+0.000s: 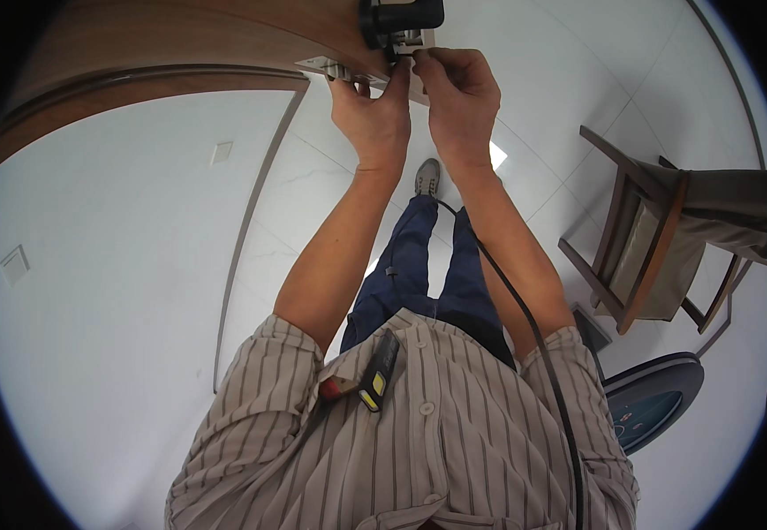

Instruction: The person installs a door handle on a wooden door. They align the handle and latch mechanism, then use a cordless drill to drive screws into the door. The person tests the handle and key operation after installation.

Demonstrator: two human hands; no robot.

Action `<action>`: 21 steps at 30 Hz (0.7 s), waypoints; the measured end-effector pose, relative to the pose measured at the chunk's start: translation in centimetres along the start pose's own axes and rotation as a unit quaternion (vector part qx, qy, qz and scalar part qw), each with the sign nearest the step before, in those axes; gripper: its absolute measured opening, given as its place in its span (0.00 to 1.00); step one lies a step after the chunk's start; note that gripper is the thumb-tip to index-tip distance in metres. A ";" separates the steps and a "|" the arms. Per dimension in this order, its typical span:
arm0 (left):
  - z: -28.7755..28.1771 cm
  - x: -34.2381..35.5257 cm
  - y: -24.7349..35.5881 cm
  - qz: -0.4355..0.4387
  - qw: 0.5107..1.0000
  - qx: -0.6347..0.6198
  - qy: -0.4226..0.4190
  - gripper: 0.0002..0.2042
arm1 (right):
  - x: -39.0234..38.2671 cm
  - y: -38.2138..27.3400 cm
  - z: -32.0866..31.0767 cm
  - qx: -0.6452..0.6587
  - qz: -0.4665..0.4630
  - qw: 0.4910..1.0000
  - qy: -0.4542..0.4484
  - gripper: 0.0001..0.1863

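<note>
A black door lock with exposed metal parts is fitted to a brown wooden door at the top of the view. My left hand is closed at the door's edge, its fingers by a metal latch plate and its thumb up against the underside of the lock. Beside it, my right hand pinches thumb and forefinger together at the lock's exposed metal part. Whatever sits between those fingertips is too small and covered to name.
A wooden chair with a dark jacket over it stands at the right, above a dark oval device. A brown door frame and white wall fill the left. A black cable runs down past my right arm.
</note>
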State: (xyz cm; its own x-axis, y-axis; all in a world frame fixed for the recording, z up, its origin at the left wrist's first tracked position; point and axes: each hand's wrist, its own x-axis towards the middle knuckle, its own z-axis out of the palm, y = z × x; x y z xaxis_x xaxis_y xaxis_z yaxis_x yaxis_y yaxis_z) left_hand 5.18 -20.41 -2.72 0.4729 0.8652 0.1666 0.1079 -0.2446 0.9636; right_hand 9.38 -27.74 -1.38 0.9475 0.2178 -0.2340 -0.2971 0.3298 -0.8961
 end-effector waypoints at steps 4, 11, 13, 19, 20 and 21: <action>0.0 0.1 0.1 -0.014 1.000 -0.005 0.006 0.24 | -0.2 -0.2 0.6 0.014 0.011 1.000 0.018 0.07; 0.2 0.1 0.3 -0.017 1.000 -0.002 -0.005 0.25 | -0.1 -0.4 0.7 0.039 0.031 0.999 0.013 0.09; 0.2 0.1 0.3 -0.017 1.000 0.004 -0.009 0.26 | 0.1 -0.3 0.4 0.046 0.038 0.998 -0.005 0.09; 0.0 0.0 0.2 -0.013 1.000 0.026 -0.002 0.26 | 0.2 -0.7 -0.3 0.061 0.069 0.995 -0.042 0.11; 0.0 0.0 0.2 -0.014 1.000 0.017 -0.001 0.26 | 0.3 -0.8 -0.3 0.053 0.075 0.995 -0.040 0.11; 0.0 0.0 0.1 -0.014 1.000 0.010 0.000 0.26 | 0.3 -1.0 -0.3 0.053 0.078 0.995 -0.044 0.12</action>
State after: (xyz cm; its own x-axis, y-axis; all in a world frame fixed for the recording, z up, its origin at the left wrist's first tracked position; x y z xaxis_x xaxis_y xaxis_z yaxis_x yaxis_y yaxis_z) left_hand 5.26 -20.42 -2.62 0.4691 0.8720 0.1397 0.1392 -0.2293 0.9634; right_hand 9.99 -28.27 -0.68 0.8765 0.3518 -0.3287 -0.4544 0.3790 -0.8061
